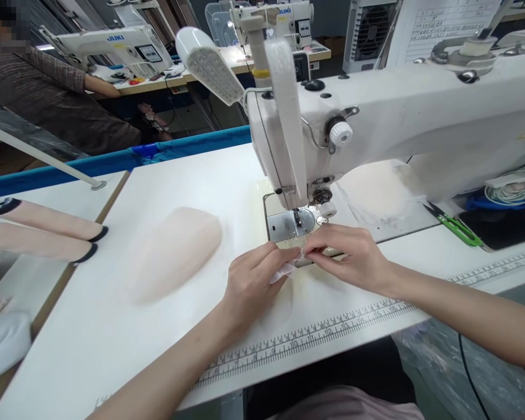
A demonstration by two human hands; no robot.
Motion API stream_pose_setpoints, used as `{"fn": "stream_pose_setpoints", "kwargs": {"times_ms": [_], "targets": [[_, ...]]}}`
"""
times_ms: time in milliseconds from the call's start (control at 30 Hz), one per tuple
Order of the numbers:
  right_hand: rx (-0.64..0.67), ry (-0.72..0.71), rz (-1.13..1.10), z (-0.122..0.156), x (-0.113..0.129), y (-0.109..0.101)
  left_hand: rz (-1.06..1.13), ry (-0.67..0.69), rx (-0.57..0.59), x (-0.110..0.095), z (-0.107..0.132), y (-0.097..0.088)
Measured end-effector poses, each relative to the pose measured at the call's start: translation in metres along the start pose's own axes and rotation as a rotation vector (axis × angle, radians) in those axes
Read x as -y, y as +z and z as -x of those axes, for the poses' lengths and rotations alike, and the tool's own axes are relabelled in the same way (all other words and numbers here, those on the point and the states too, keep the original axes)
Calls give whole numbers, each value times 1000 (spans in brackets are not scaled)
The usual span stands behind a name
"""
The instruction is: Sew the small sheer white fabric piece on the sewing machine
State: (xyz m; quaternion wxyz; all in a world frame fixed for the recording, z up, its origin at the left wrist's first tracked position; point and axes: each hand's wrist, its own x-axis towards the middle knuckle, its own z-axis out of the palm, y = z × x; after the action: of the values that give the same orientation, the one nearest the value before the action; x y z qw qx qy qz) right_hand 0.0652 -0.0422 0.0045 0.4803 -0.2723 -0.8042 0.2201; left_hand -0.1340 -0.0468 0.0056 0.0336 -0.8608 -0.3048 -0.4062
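In front of the sewing machine [376, 111], my two hands meet just below the needle plate [284, 226]. My left hand [256, 277] is closed on a small piece of thin white fabric [283, 272], which hangs below its fingers. The fingertips of my right hand [347, 254] pinch the edge of the same fabric, close against the left fingertips. Presser foot and needle [297, 219] sit just behind the hands. To the left, a pale beige cup-shaped fabric piece [181, 251] lies on the white table [227, 175].
Green-handled scissors [459, 227] lie at the right, near a bundle of cable [516, 186]. Pale fabric pieces [380, 189] rest under the machine arm. Two beige covered sleeves [44, 230] stick out at the left. A printed ruler [306, 344] runs along the front edge. Another person [56, 93] is behind.
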Motion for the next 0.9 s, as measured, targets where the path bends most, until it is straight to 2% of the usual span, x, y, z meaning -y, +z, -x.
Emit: {"fn": "stream_pose_setpoints", "kwargs": {"times_ms": [200,300,400,500,633,900], "targets": [[31,-26,37,1,-2,1,-8,7,-12,-1,-2,-2],[13,-87,86,2,-4,0,4,35,-14,-1,-2,-3],[-39,-207,207,2,-5,-3,10,71,-3,-1,-2,-3],[-87,-403,387,2,-4,-9,-9,53,-9,-3,-1,-2],[-3,-641,540,-1,4,-20,-4,-9,-8,-8,1,-2],[27,-819,684,-3,12,-24,12,-1,36,-16,-2,-7]]}}
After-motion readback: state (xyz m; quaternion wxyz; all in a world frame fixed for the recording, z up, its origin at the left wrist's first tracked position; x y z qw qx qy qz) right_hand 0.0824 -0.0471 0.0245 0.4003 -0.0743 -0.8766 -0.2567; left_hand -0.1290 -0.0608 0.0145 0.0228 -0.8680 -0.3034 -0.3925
